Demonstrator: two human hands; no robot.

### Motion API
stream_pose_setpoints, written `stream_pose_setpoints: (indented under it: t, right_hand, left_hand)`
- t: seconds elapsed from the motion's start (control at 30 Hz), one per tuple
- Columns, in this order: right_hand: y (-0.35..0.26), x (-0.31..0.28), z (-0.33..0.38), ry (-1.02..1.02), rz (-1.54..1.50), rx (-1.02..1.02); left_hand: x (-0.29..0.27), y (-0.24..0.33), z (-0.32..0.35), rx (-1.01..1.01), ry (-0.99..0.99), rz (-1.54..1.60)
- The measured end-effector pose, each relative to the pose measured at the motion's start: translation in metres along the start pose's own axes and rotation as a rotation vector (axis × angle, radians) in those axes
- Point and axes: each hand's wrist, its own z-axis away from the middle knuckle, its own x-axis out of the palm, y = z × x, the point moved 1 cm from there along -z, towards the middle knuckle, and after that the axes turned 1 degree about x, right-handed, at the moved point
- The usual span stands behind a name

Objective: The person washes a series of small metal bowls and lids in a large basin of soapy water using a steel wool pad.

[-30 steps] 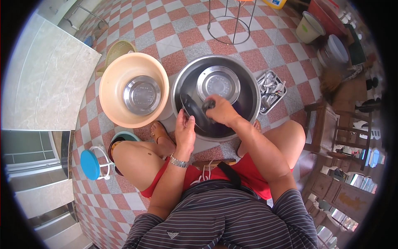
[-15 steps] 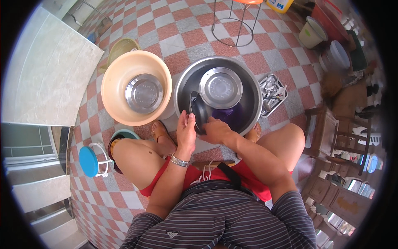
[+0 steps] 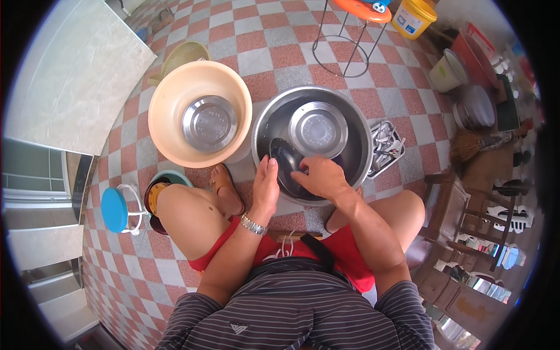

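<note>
A black bowl (image 3: 287,166) is tilted up at the near left of the large steel basin (image 3: 364,154). My left hand (image 3: 266,189) holds it by its left edge, thumb against the rim and fingers behind. My right hand (image 3: 324,178) is over the bowl's right side with its fingers curled in against it. Whatever those fingers hold, if anything, is hidden. Just beyond my hands, a round steel dish (image 3: 318,129) lies in the basin.
Left of the basin stands a peach plastic tub (image 3: 166,125) with another steel dish (image 3: 210,123) inside. A metal tray of cutlery (image 3: 386,149) lies to the right. An orange stool (image 3: 364,10) stands beyond, a blue-topped stool (image 3: 114,210) at my left.
The black bowl has turned so its dark face shows more broadly. My right hand has moved up and right over it. The whole view has shifted slightly.
</note>
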Motion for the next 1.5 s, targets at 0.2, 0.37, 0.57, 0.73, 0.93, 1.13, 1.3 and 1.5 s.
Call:
stream_pose_setpoints:
  t: [0.2,0.37,0.57,0.73,0.93,1.13,1.3,1.5]
  right_hand:
    - [0.005,0.019,0.000,-0.358,0.170,-0.099]
    - [-0.003,0.036,-0.003,-0.393,0.235,-0.093]
    - [-0.027,-0.008,0.002,0.388,-0.099,-0.254]
    - [0.003,-0.019,-0.010,0.715,-0.281,-0.187]
    - [0.004,0.004,-0.001,-0.251,0.147,-0.125]
    - [0.002,0.038,-0.010,-0.289,0.257,-0.076]
    - [0.012,-0.022,-0.018,-0.032,-0.272,-0.186]
    - [0.030,-0.056,-0.021,0.014,-1.194,0.100]
  left_hand:
    - [-0.004,-0.004,0.002,-0.038,0.000,-0.012]
    - [-0.001,-0.006,0.002,-0.050,0.012,0.019]
    - [-0.002,-0.001,0.006,-0.049,0.010,0.082]
    - [0.003,-0.001,0.004,-0.031,-0.065,0.083]
    - [0.001,-0.004,0.003,-0.045,-0.023,0.078]
    - [0.004,0.000,0.007,-0.067,-0.004,0.077]
    - [0.002,0.006,0.007,-0.028,0.014,0.061]
    - [-0.003,0.011,0.005,0.056,0.120,-0.031]
